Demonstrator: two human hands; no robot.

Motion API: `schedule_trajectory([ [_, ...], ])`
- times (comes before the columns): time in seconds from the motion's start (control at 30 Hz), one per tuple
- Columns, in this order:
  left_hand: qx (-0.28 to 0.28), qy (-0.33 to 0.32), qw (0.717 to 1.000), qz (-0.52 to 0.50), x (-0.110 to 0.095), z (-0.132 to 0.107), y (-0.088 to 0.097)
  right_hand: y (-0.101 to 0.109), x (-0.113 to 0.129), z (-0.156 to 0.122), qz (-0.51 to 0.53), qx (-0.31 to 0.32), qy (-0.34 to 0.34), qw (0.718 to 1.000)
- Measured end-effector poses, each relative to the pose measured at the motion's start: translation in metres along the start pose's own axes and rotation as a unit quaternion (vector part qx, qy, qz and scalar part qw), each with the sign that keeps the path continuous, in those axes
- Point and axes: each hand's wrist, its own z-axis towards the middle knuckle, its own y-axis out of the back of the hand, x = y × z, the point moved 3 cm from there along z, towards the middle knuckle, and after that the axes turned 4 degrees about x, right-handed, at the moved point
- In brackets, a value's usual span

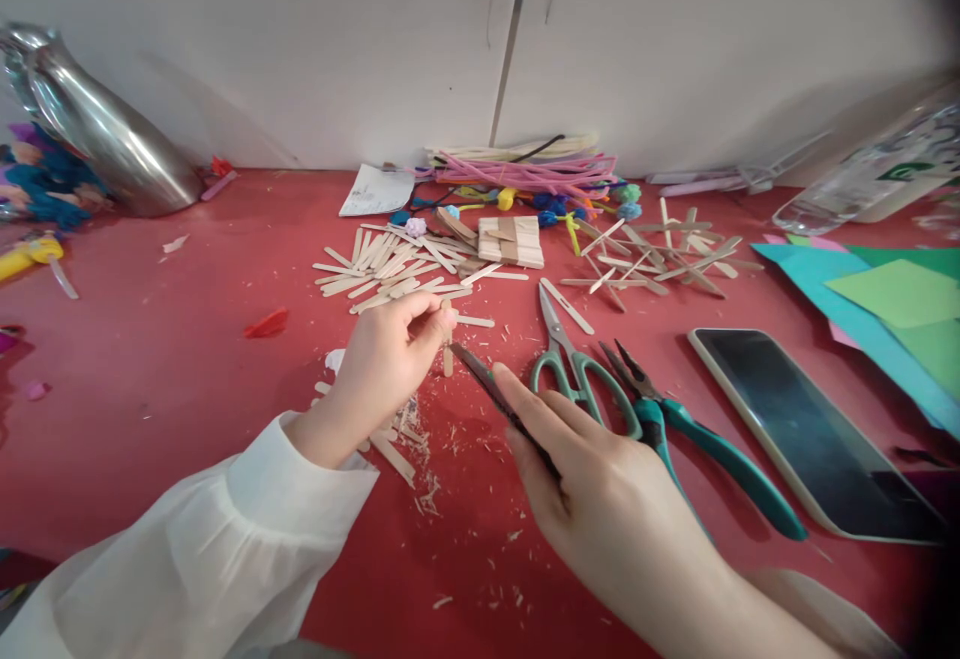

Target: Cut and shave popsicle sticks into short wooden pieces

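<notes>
Between the thumb and fingers of my left hand [382, 364] a small wooden craft stick [448, 359] is pinched upright. My right hand [592, 469] is wrapped round a dark craft knife [487, 379]. The knife's blade tip lies close beside the stick; whether it touches I cannot tell. Wood shavings [427, 484] and cut sticks [391, 457] lie on the red table under and behind my left wrist. A loose pile of craft sticks [390, 264] spreads just beyond my left hand.
Green-handled scissors [577, 369] and teal-handled pliers [705, 439] lie right of the knife, then a phone [802, 429]. Behind are a banded stick bundle [511, 241], joined sticks [667, 254] and pink pipe cleaners [525, 169]. A steel jug [120, 134] stands left, coloured paper [862, 309] right.
</notes>
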Motion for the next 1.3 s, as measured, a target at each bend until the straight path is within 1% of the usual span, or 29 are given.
schedule_trajectory([
  [0.13,-0.009,-0.003,1.000,0.009,-0.002,-0.002,0.000,-0.002,0.004,-0.001,-0.078,-0.003,0.036,0.996],
  [0.2,-0.010,-0.005,1.000,0.010,-0.002,-0.003,-0.001,-0.004,0.006,-0.002,-0.096,0.000,0.042,0.994],
  [0.27,-0.010,-0.007,1.000,0.009,-0.002,-0.003,-0.001,-0.006,0.006,-0.003,-0.092,0.006,0.041,0.995],
  [0.4,-0.002,-0.003,1.000,0.004,-0.001,-0.002,-0.001,-0.007,0.004,-0.003,-0.018,0.030,0.010,0.999],
  [0.5,0.000,-0.002,1.000,0.003,-0.001,-0.001,-0.001,-0.005,0.001,0.000,0.073,0.062,-0.038,0.995],
  [0.57,-0.002,-0.003,1.000,0.005,0.000,-0.001,0.000,-0.003,-0.002,0.002,0.138,0.081,-0.082,0.984],
  [0.63,-0.006,-0.003,1.000,0.014,0.001,-0.001,0.000,-0.003,-0.005,0.003,0.198,0.105,-0.120,0.967],
  [0.7,-0.011,-0.001,1.000,0.025,0.002,0.000,0.000,-0.005,-0.008,0.003,0.235,0.133,-0.148,0.951],
  [0.73,-0.011,0.000,1.000,0.027,0.003,0.000,0.000,-0.005,-0.009,0.003,0.240,0.140,-0.152,0.949],
  [0.8,-0.006,0.002,1.000,0.022,0.004,0.000,0.000,-0.005,-0.009,0.003,0.217,0.123,-0.136,0.959],
  [0.9,-0.002,0.001,1.000,0.013,0.003,0.000,0.000,-0.001,-0.006,0.002,0.143,0.068,-0.083,0.984],
  [1.0,-0.005,0.002,1.000,0.009,0.003,0.000,0.000,0.002,-0.005,0.001,0.095,0.044,-0.061,0.993],
  [1.13,-0.004,0.012,1.000,0.014,0.004,0.000,-0.001,0.004,-0.007,0.002,0.100,0.041,-0.067,0.992],
  [1.23,0.003,0.023,1.000,-0.006,0.007,-0.001,-0.003,0.008,-0.011,0.006,0.133,0.004,-0.095,0.987],
  [1.3,0.008,0.033,0.999,-0.039,0.008,-0.001,-0.004,0.010,-0.015,0.009,0.168,-0.017,-0.130,0.977],
])
